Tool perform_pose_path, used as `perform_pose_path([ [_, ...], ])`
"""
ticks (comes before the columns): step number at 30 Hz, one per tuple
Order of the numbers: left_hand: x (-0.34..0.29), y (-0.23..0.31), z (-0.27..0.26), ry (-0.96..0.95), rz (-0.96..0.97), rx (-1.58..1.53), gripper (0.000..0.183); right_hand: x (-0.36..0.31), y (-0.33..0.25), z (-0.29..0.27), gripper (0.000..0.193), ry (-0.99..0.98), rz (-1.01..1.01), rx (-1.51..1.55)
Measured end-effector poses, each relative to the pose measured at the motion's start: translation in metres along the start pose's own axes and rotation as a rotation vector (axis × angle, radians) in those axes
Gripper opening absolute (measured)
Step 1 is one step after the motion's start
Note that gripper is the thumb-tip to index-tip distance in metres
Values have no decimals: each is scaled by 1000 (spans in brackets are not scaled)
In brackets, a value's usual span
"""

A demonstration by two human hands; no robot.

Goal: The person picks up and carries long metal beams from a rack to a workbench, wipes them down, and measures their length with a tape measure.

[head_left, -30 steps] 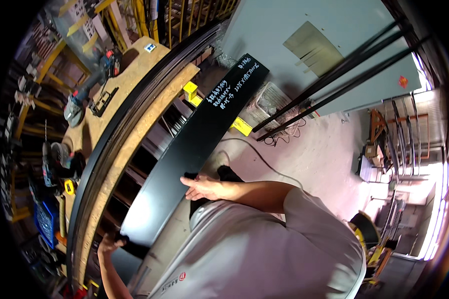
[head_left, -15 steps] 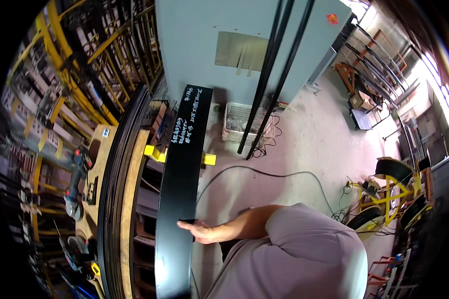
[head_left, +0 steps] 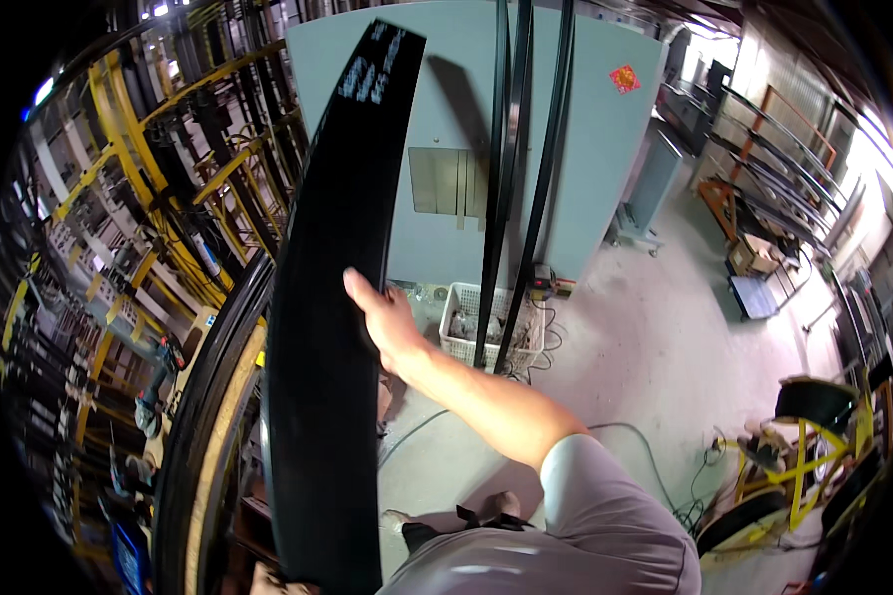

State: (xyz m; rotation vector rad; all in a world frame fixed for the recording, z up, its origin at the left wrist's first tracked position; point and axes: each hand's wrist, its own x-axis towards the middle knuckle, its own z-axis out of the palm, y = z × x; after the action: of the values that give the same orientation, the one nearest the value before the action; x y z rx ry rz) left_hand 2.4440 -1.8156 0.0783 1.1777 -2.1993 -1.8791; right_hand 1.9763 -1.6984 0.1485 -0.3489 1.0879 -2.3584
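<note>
A long black panel [head_left: 327, 297] with white handwriting near its top end rises steeply in front of me. My right hand [head_left: 385, 322] grips its right edge, the thumb lying over the face and the fingers behind, mostly hidden. At the lower edge of the view a small part of my left hand [head_left: 273, 581] shows against the panel's lower left side, its fingers curled at the edge.
Long dark strips lie along the wooden bench [head_left: 213, 486] at left, by a power tool [head_left: 154, 392]. Black bars [head_left: 511, 178] lean on a pale cabinet [head_left: 605, 159] above a white basket [head_left: 461, 347]. A cable [head_left: 635, 436] crosses the floor; yellow-framed reels [head_left: 814, 402] stand right.
The panel has been raised from the bench side, its far end now higher before the cabinet. My right hand has moved up with it, and part of my left hand has come into view.
</note>
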Motion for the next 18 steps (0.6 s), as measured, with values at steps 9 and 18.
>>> perform_pose_path([
  [9,-31,166,172,186,392,-411,107,-25,-142,-6,56,-293,-217,-51],
  [18,57,266,175,330,656,-219,64,-124,-79,-48,46,-414,-86,81],
])
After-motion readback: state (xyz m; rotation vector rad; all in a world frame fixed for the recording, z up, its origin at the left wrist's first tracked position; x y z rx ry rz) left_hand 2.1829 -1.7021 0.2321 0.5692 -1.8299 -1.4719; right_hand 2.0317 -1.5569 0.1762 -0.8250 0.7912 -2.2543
